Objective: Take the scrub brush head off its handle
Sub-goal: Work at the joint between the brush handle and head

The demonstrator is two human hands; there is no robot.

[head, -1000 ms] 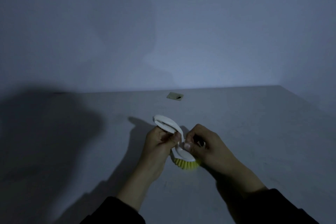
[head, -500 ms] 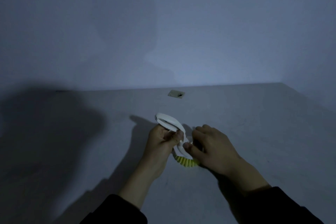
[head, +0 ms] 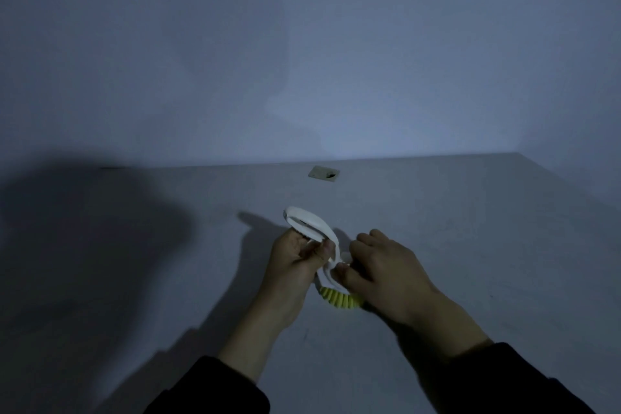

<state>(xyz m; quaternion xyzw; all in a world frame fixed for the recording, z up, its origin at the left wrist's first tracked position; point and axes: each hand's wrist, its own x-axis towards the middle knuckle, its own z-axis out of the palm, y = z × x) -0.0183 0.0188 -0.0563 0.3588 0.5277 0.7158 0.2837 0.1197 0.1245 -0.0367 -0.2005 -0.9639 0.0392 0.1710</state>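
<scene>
A scrub brush is held just above the pale table (head: 470, 245) in dim light. Its white looped handle (head: 311, 222) rises up and to the left, and my left hand (head: 295, 262) is closed around the lower part of that loop, thumb on top. The brush head (head: 336, 296) has a white base and short yellow bristles pointing down toward me. My right hand (head: 386, 272) covers the head from the right, its fingers wrapped over the white base. Head and handle are still joined, and the joint itself is hidden between my thumbs.
A small beige square plate with a dark hole (head: 324, 173) is set in the table near the back edge. The wall (head: 302, 60) rises right behind the table. A deep shadow covers the table's left side, and the right edge slants away.
My right hand has flattened and slid further over the brush head, fingers stretching left. The brush sits a little lower, and the left hand's hold on the handle is unchanged.
</scene>
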